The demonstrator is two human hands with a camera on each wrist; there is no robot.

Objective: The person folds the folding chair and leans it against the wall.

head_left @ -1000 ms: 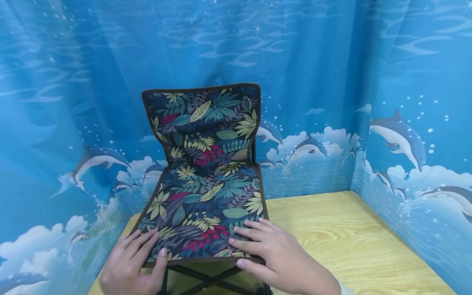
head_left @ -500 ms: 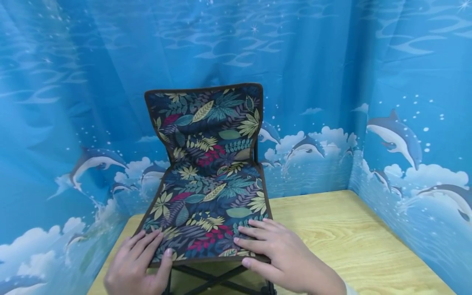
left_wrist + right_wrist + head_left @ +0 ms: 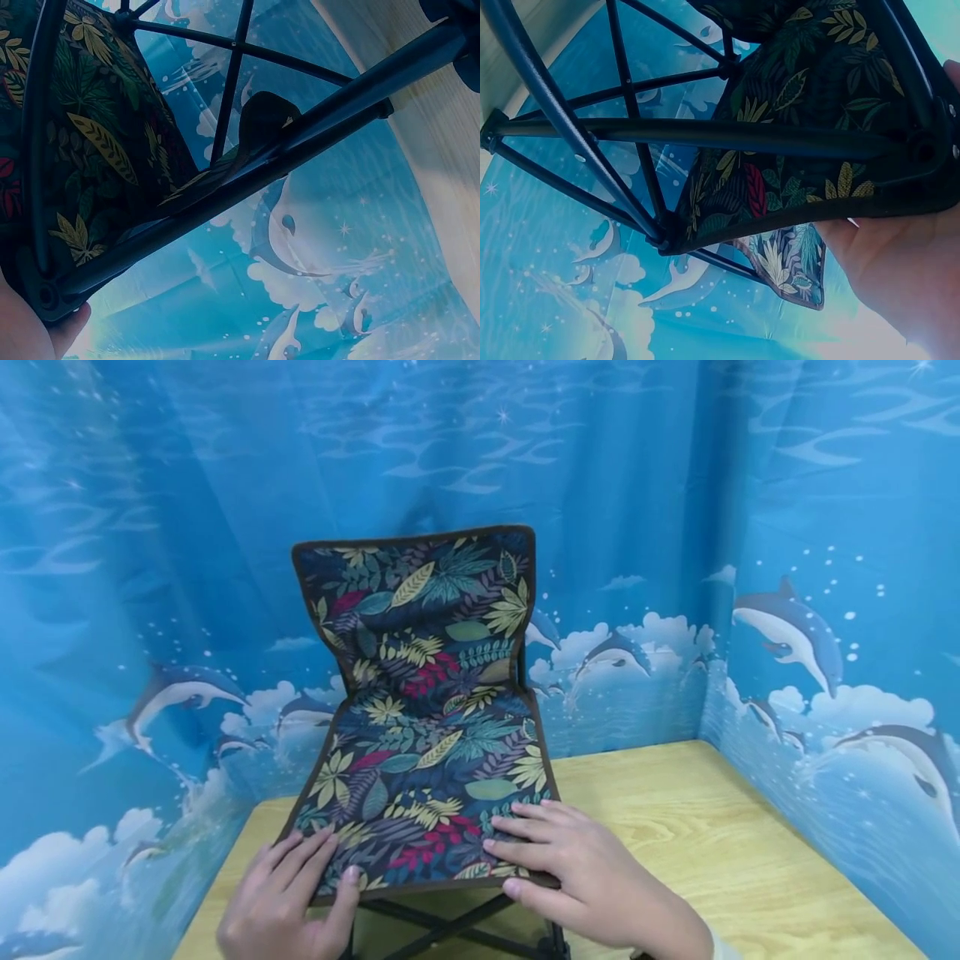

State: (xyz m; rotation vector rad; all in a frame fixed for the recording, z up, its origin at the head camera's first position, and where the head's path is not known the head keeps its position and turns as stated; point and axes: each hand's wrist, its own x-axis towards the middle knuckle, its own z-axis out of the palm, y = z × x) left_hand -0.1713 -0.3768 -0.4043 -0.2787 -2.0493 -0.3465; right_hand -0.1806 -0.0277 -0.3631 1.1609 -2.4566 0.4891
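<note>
In the head view we see a small chair [image 3: 420, 760] upright on a wood-grain table [image 3: 697, 818], its fabric printed with leaves in yellow, teal, purple and red and bound with a dark brown edging. The backrest [image 3: 416, 610] rises at the far side, facing us, and the seat [image 3: 420, 785] slopes down toward us. Our left hand [image 3: 281, 902] lies on the near left corner of the seat, its fingers extended side by side over the fabric and its thumb set apart at the front edge. Our right hand [image 3: 577, 868] lies on the near right corner, fingers spread flat on the print, its thumb stretched along the front edge. Neither hand curls round anything; both simply rest on the seat. Below the front edge we see dark crossed bars [image 3: 450, 927], and at our right wrist the end of a pale sleeve [image 3: 723, 950]. The left wrist view shows us the frame [image 3: 225, 202] from beneath, with part of the left hand beside a corner joint; in the right wrist view the right hand sits just under the fabric's side edge. Around the table hangs a blue backdrop [image 3: 637, 502] printed with dolphins, clouds and bubbles.
</note>
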